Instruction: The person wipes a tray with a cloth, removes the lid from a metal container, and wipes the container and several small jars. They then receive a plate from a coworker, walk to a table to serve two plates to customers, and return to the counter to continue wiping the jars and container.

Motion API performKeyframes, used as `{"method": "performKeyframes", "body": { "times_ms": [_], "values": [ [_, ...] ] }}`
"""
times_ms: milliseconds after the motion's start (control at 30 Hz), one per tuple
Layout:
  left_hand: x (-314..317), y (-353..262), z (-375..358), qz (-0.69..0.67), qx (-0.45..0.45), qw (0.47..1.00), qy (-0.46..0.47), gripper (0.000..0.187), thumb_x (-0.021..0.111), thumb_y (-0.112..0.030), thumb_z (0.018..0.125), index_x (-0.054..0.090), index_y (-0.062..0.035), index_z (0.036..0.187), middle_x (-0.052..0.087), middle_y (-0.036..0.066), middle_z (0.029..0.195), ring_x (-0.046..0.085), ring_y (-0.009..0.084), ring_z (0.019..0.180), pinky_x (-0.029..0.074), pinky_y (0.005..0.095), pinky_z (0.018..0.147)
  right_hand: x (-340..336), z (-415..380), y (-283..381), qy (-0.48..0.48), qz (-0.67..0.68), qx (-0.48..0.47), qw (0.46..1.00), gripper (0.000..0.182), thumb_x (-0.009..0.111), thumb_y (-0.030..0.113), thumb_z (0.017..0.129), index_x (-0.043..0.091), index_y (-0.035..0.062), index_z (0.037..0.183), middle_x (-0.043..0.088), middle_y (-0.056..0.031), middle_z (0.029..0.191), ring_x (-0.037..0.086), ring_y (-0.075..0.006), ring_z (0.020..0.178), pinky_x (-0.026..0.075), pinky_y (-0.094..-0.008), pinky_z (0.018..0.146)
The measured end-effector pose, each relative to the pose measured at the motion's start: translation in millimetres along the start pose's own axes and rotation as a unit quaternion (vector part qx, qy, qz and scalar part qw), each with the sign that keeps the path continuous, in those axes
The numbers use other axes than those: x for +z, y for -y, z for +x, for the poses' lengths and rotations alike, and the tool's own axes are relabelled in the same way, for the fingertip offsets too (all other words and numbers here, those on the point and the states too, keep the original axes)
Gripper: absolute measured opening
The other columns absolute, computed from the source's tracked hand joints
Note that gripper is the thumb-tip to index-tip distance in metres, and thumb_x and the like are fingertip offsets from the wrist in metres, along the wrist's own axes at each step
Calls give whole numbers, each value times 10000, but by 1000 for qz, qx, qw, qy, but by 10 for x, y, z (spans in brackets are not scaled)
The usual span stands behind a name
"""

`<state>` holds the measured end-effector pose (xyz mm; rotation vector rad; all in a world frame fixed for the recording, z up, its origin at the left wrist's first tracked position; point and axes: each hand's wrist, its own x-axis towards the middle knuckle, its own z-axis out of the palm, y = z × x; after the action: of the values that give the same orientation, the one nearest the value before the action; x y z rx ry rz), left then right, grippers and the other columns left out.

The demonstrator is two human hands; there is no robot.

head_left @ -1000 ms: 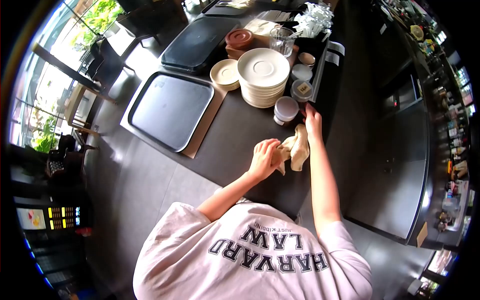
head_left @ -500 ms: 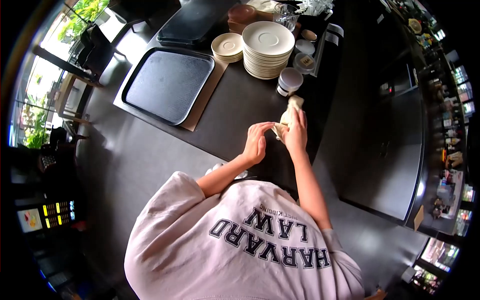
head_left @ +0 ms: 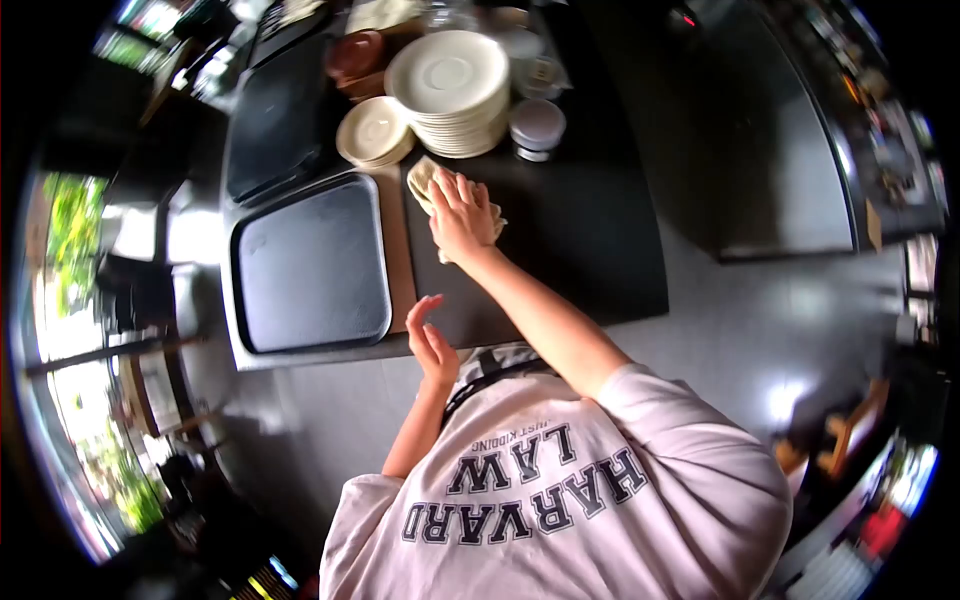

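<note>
My right hand (head_left: 462, 222) presses down on a crumpled beige cloth (head_left: 422, 180) on the dark table (head_left: 590, 240). Its fingers are slightly spread and bent over the cloth, which sticks out past the fingertips and beside the palm. Just beyond the cloth stand a tall stack of white plates (head_left: 452, 85) and a shorter stack of small saucers (head_left: 375, 132). My left hand (head_left: 432, 345) hangs near the table's front edge with nothing in it, fingers apart and curved. To its left lies a black tray (head_left: 315, 265).
A brown strip (head_left: 398, 250) shows along the tray's right side. Behind the tray is another dark tray (head_left: 275, 130). A lidded jar (head_left: 537, 128) stands right of the plates, and reddish-brown bowls (head_left: 355, 58) sit at the back. A dark counter (head_left: 770, 160) is across the aisle.
My right hand has moved the cloth leftward across the table, towards the plates and saucers. My left hand has come away from the cloth and drawn back to the front edge. The view has turned.
</note>
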<state>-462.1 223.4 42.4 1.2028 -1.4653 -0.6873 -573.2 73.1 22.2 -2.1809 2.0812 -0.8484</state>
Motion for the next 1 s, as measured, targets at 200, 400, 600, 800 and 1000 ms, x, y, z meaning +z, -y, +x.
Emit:
{"method": "performKeyframes", "body": {
  "times_ms": [200,400,600,800,1000],
  "values": [
    [-152,189,196,-18,37,974,222,378,352,-22,831,399,59,1198,534,193,1116,530,267,999,382,378,917,-164,-233,94,-47,-52,164,984,473,604,233,719,474,61,1140,477,-93,1125,444,-256,1067,378,-418,853],
    [-229,367,266,-43,100,944,313,453,389,54,796,343,61,1246,500,224,1131,505,317,1022,372,398,940,-724,-1258,81,-54,-73,112,990,490,642,373,687,529,123,1093,523,-30,1060,500,-224,922,424,-407,683],
    [-239,324,383,16,213,895,392,438,464,34,759,410,51,1193,507,217,1114,494,352,933,382,416,841,-1409,-1796,-1408,-209,-218,310,902,79,613,161,748,615,103,801,544,-57,900,504,-289,809,440,-390,688],
    [-255,361,374,25,232,889,394,419,488,18,767,434,60,1179,503,221,1100,495,360,952,386,416,849,-1635,-2619,-2523,-284,54,660,693,321,511,304,819,604,71,1019,605,-113,826,582,-295,714,476,-419,568],
    [-116,231,294,45,233,913,332,405,485,26,767,447,56,1169,508,209,1129,491,357,996,374,422,872,-1505,-3704,-1960,-312,781,360,404,378,470,336,838,522,100,1129,546,-73,862,509,-208,694,422,-331,521]
  ]
}}
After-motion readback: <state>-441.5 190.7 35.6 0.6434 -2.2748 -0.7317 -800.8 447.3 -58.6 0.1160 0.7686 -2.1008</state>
